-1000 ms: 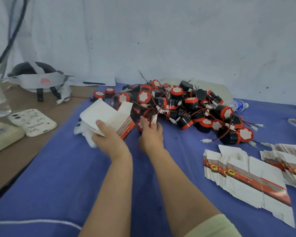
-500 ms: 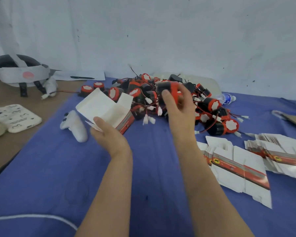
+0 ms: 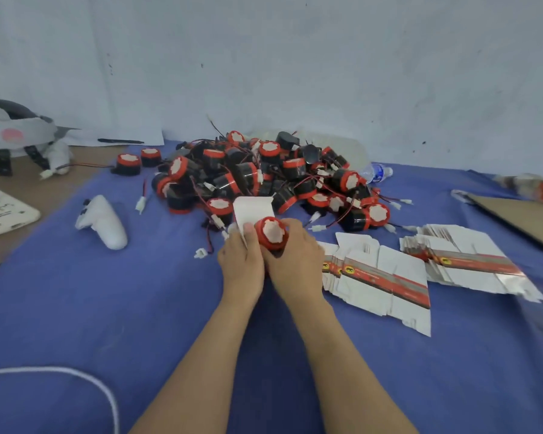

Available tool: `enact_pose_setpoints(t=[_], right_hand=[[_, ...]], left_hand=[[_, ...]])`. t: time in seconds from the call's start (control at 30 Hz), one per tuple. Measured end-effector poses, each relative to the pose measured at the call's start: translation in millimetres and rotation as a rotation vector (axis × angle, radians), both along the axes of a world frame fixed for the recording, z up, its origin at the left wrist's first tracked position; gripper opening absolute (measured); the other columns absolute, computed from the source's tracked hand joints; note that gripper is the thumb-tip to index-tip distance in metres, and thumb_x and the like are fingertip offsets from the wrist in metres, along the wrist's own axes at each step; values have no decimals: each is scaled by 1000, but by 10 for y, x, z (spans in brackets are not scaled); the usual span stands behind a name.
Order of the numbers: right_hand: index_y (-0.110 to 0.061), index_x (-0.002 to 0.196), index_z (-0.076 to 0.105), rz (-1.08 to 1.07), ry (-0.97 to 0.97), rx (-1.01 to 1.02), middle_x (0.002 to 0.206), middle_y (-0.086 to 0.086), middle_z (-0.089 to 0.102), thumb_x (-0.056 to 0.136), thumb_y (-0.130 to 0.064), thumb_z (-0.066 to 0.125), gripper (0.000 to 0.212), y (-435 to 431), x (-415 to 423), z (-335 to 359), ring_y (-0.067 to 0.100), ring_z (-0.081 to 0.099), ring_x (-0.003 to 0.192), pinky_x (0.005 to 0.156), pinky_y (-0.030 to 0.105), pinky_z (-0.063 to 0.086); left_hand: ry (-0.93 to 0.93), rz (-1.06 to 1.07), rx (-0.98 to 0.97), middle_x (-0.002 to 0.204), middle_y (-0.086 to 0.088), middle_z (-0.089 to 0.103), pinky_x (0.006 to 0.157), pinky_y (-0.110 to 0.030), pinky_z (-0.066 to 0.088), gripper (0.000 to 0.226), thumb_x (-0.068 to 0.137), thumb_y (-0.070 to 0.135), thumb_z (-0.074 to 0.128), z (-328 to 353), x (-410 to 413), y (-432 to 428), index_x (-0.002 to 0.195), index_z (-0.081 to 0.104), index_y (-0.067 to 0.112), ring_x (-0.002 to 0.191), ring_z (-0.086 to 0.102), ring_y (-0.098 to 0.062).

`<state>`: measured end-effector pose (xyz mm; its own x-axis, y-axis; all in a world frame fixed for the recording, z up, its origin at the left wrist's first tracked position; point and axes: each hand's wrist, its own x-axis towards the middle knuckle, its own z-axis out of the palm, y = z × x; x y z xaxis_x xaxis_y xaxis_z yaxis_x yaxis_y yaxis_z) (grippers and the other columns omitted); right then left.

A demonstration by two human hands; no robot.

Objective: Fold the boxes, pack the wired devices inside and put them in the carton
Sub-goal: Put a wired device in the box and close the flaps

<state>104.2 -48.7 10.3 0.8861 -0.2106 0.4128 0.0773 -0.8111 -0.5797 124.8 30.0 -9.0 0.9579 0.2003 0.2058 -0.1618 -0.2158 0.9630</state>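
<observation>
A white controller [image 3: 102, 222] lies on the blue cloth [image 3: 76, 308], left of the left hand [image 3: 240, 261]. Farther left sit a keypad unit [image 3: 3, 211] and a headset [image 3: 16, 133]. A plastic bottle [image 3: 376, 173] lies beyond the right hand [image 3: 295, 261]. A white cable [image 3: 85, 380] curves at near left.

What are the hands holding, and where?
The right hand grips a red-capped device round its body; the left hand pinches the white box by its near end.

Stretched forward and drawn together, the left hand [image 3: 242, 265] and right hand [image 3: 297, 261] touch side by side, each curled in a grip.
</observation>
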Motion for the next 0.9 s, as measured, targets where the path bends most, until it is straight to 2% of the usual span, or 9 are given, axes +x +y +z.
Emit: enact_pose_setpoints(t=[0.07,0.13,0.3,0.43,0.53,0.67,0.73,0.8,0.9], right_hand=[[-25,125,50,-19,-1,-86,118,-3,60,86,-52,58,48,-19,56,-18,20,51,113,92,33,29],[-28,128,49,-20,10,-117,121,-4,59,84,-56,58,53,-51,67,-23,20,46,116,93,32,26],[-26,125,52,-44,-4,-130,117,-4,58,80,-62,58,58,-47,41,-17,20,42,115,94,32,22],[-22,121,55,-61,83,-219,117,-1,57,83,-63,52,56,-32,49,-22,22,41,116,97,36,23],[-21,115,59,-68,136,-284,113,-1,60,89,-61,44,50,-24,33,-16,21,44,118,102,41,25],[-20,102,63,17,170,-375,106,-4,63,101,-32,30,34,-57,-4,41,18,46,118,110,51,11],[-19,103,62,0,195,-457,109,-3,61,100,-23,29,33,-51,-2,53,19,44,121,111,52,10],[-20,107,63,-60,188,-427,113,1,57,100,-29,31,34,-25,8,51,22,43,118,108,46,19],[-24,118,62,-97,160,-294,121,3,47,98,-38,40,33,-16,17,17,23,37,116,99,37,26]], left_hand=[[97,57,185,135,-15,50,113,-45,23,52,103,40,19,9,21,24,133,48,8,129,39,-34],[178,101,258,138,-16,43,109,-47,26,50,103,39,21,37,16,46,135,46,9,129,35,-36],[189,77,108,124,-9,44,82,-39,40,36,102,32,31,29,20,125,117,51,5,94,50,-23],[226,-48,-36,116,-15,59,89,-43,48,42,102,39,28,43,22,114,108,57,10,99,59,-28],[225,-89,-33,104,-3,61,87,-36,47,36,100,46,30,30,33,115,100,53,19,94,58,-19],[197,-102,-98,99,1,65,73,-26,47,38,94,51,48,16,37,113,104,60,16,91,61,-13],[167,-97,-78,97,2,65,71,-23,48,27,93,45,53,8,18,103,101,61,20,87,61,-11],[141,-69,-44,89,5,60,64,-19,45,10,94,33,54,16,1,94,85,53,28,79,57,-10],[110,-19,40,87,1,60,69,-28,49,15,93,19,51,10,-11,84,80,49,27,89,56,-20]])
